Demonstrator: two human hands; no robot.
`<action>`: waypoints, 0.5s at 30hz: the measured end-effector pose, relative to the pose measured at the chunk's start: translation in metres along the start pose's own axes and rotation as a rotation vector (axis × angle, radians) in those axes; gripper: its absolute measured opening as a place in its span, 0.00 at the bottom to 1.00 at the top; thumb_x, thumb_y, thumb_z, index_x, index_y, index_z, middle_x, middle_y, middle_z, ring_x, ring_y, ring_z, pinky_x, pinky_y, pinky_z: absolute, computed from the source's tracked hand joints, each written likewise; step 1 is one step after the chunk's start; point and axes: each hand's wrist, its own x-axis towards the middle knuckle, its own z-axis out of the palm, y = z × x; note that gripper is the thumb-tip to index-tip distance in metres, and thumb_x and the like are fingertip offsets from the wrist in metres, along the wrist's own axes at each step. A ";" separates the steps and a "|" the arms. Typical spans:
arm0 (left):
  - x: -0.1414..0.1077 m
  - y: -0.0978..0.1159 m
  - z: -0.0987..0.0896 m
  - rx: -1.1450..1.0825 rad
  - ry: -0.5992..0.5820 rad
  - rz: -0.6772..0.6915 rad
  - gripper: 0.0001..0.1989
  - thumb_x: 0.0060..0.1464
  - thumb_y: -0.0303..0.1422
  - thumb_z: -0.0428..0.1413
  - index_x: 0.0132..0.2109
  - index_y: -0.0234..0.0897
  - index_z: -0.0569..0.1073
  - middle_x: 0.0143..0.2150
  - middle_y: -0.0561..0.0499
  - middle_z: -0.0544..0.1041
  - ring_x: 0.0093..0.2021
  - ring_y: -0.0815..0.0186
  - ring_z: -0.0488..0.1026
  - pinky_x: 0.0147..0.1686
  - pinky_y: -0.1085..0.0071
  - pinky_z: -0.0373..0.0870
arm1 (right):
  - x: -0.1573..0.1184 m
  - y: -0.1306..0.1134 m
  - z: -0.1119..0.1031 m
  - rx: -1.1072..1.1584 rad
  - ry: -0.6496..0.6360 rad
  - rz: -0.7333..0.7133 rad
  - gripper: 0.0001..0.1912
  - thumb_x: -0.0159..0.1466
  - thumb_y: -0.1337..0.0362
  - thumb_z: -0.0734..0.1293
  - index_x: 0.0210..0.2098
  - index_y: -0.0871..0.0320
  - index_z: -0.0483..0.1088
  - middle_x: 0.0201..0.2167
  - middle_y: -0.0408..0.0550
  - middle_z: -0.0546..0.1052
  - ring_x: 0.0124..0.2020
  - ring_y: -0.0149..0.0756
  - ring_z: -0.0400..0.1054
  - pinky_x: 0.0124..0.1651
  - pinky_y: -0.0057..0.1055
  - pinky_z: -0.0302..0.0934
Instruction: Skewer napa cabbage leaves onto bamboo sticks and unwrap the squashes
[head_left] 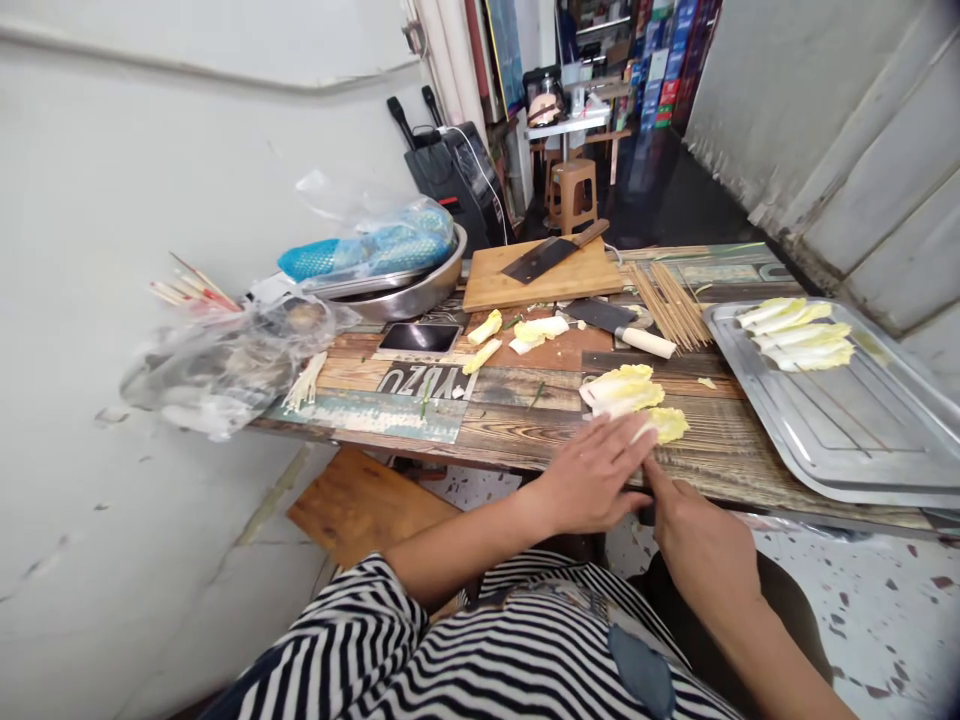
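Note:
My left hand [596, 475] lies with its fingers stretched out over the lower end of a yellow-white cabbage leaf [667, 425] at the table's front edge. Just right of it, my right hand [697, 525] is closed, its index finger pointing to the leaf's base; whatever it holds, if anything, is hidden. More cabbage leaves [621, 388] lie directly behind. Bamboo skewers [667, 305] are piled farther back, beside a cleaver with a pale handle [646, 342]. On the right, a metal tray [817, 465] bears several leaves [799, 335] and thin skewers.
A cutting board [487, 290] with a second cleaver [541, 260] stands at the back. Leaf pieces [538, 332], a phone [420, 338], enoki mushrooms [306, 385], plastic bags [225, 375] and a metal bowl [409, 298] occupy the middle and left of the table.

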 end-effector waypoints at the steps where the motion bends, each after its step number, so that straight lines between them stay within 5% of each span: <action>1: 0.001 -0.003 -0.001 0.008 0.023 -0.047 0.37 0.64 0.51 0.48 0.69 0.27 0.56 0.72 0.36 0.56 0.74 0.53 0.49 0.72 0.55 0.46 | -0.001 0.002 0.002 0.007 0.025 -0.011 0.22 0.63 0.74 0.67 0.56 0.57 0.73 0.33 0.45 0.80 0.23 0.31 0.72 0.22 0.26 0.52; 4: 0.004 -0.011 0.003 0.026 0.029 -0.131 0.43 0.60 0.57 0.49 0.68 0.25 0.59 0.71 0.34 0.59 0.73 0.48 0.49 0.72 0.53 0.45 | -0.008 0.006 0.008 0.010 0.089 -0.045 0.24 0.62 0.75 0.68 0.57 0.58 0.72 0.35 0.45 0.80 0.23 0.29 0.71 0.22 0.25 0.53; 15: 0.006 -0.023 0.001 -0.059 -0.013 -0.019 0.38 0.61 0.54 0.49 0.64 0.24 0.64 0.65 0.35 0.68 0.69 0.49 0.58 0.70 0.56 0.53 | -0.014 0.010 0.009 0.015 0.017 -0.047 0.26 0.63 0.74 0.63 0.61 0.57 0.68 0.34 0.48 0.79 0.26 0.29 0.71 0.24 0.25 0.52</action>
